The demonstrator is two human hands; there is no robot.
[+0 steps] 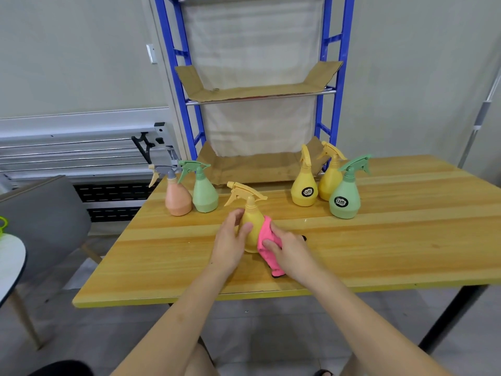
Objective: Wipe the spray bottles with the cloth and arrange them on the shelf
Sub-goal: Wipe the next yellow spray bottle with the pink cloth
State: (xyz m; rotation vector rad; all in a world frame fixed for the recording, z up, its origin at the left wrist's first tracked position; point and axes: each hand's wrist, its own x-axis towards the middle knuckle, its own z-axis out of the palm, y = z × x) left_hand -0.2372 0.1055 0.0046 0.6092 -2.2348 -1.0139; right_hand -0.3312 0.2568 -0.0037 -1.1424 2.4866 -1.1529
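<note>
A yellow spray bottle (251,218) stands upright on the wooden table (379,253). My left hand (230,240) grips its left side. My right hand (290,248) holds a pink cloth (267,240) pressed against the bottle's right side. A peach bottle (177,198) and a green bottle (204,191) stand together at the back left. Two yellow bottles (304,185) (329,177) and a green bottle (345,195) stand at the back right. The blue shelf (337,109) rises behind the table, its levels lined with cardboard (257,92).
A grey chair (46,223) stands left of the table, and a round white tabletop (10,264) shows at the left edge. A folded metal frame (81,156) leans on the wall behind. The table's front edge lies near my knees.
</note>
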